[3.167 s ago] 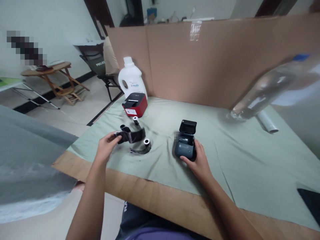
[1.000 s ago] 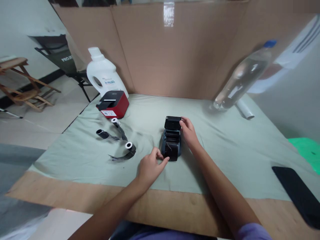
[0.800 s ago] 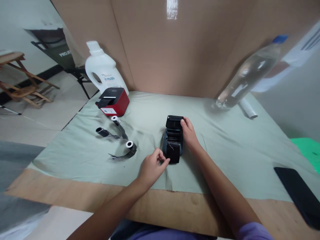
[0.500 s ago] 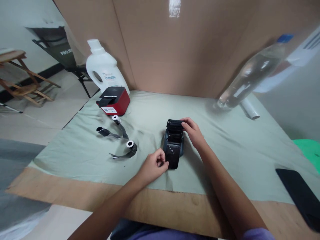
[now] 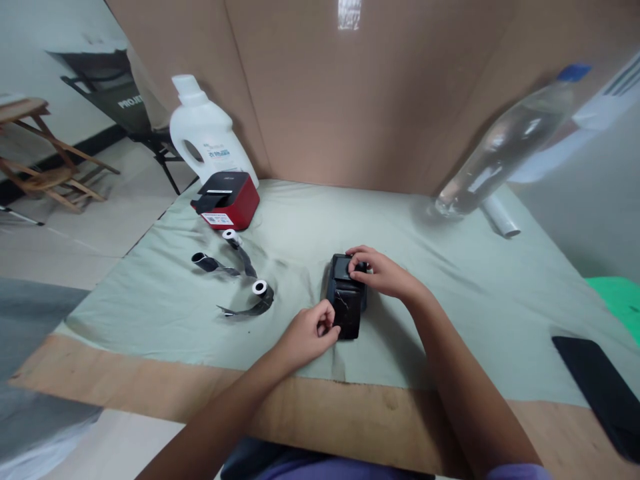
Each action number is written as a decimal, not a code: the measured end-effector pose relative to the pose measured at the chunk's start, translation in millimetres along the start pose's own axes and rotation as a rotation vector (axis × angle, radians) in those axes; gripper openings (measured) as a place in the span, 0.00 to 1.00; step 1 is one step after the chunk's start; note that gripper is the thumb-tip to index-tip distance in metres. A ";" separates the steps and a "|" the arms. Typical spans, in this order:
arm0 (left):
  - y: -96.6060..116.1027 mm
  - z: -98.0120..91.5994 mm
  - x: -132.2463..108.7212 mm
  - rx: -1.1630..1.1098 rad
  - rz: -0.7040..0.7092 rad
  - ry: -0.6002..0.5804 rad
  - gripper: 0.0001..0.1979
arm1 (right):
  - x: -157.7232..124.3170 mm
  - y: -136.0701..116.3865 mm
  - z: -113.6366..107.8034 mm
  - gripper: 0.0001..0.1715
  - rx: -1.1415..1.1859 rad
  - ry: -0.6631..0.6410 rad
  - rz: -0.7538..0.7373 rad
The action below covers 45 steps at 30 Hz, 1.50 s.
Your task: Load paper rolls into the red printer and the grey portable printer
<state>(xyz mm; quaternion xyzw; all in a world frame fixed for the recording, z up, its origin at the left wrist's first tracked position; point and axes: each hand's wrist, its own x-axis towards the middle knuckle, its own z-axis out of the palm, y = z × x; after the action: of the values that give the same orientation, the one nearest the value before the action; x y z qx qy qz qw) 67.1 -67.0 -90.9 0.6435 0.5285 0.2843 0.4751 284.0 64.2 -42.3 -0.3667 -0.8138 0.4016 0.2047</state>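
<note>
A small black receipt printer [image 5: 342, 268] lies on the green cloth in front of me, its lid down. From its near end hangs a wide black paper strip [image 5: 347, 317] with a pale scratch-like mark. My left hand [image 5: 311, 333] pinches the strip's lower left edge between thumb and fingers. On the lid rests my right hand [image 5: 379, 270], its fingers curled over the upper right part and its thumb on top. Whatever sits inside the printer is hidden under the lid.
To the left lie loose black paper rolls with white cores [image 5: 259, 287]. Behind them stand a red and black box-shaped device [image 5: 245, 207] and a white detergent bottle [image 5: 220, 143]. A clear bottle [image 5: 505, 147], a grey tube [image 5: 501, 219] and a black phone [image 5: 597, 393] are on the right.
The printer's raised lid has swung down towards me and now covers the roll compartment. My right hand has followed it down, while my left hand stays at the strip.
</note>
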 end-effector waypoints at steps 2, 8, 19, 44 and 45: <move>0.3 -0.3 -0.2 0.011 0.002 -0.003 0.07 | 2.8 0.6 4.8 0.02 -0.001 0.039 0.029; 3.2 -1.1 -1.2 0.027 -0.001 -0.003 0.07 | 5.5 15.2 11.3 0.20 0.032 0.074 0.148; 6.1 -1.4 -3.0 0.176 0.048 -0.008 0.06 | -0.5 7.6 56.0 0.40 -0.247 0.358 0.241; -15.7 -9.7 -14.5 0.848 0.302 -0.320 0.34 | -129.6 136.0 -150.4 0.45 -0.561 0.762 0.604; -15.6 -11.2 -14.6 0.839 0.299 -0.324 0.34 | -132.2 140.7 -154.7 0.45 -0.579 0.760 0.622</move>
<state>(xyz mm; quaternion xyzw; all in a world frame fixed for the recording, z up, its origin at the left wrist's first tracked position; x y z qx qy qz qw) 46.9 -77.6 -98.8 0.8850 0.4184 0.0072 0.2042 527.5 98.8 -68.7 -0.7490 -0.6135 0.0435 0.2465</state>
